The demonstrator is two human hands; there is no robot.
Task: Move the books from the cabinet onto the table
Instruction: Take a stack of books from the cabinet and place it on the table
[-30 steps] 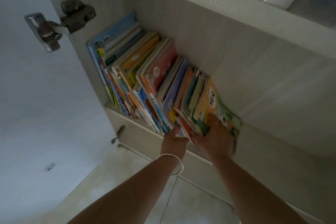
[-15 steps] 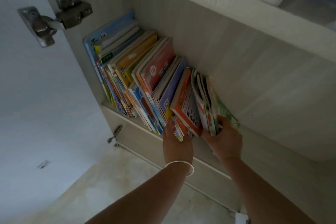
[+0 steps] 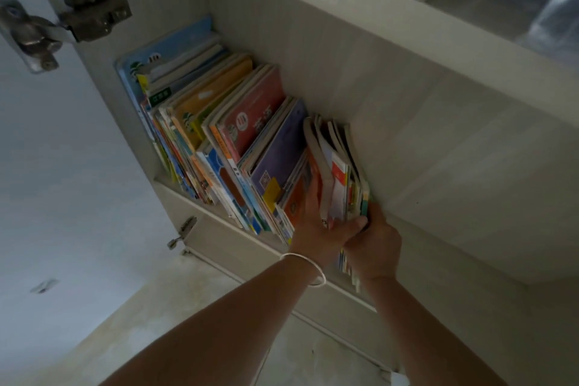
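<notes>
the cabinet (image 3: 344,50) shelf holds a leaning row of books (image 3: 219,135). left hand (image 3: 316,229) and right hand (image 3: 372,241) together grip a small bundle (image 3: 340,178) at the row's right end.

Shelf: right half open, left packed

Row of colourful leaning books (image 3: 219,135) fills pale wooden cabinet shelf (image 3: 454,197) up to left wall; open door's metal hinge (image 3: 62,22) juts out upper left.

Dim in here, flat grey daylight and no hard shadows; the cabinet (image 3: 360,78) recess darkens toward the back. My view bends at the edges, wide-angle. The hinge (image 3: 62,22) looks soft, and my forearms smear at the bottom.
</notes>
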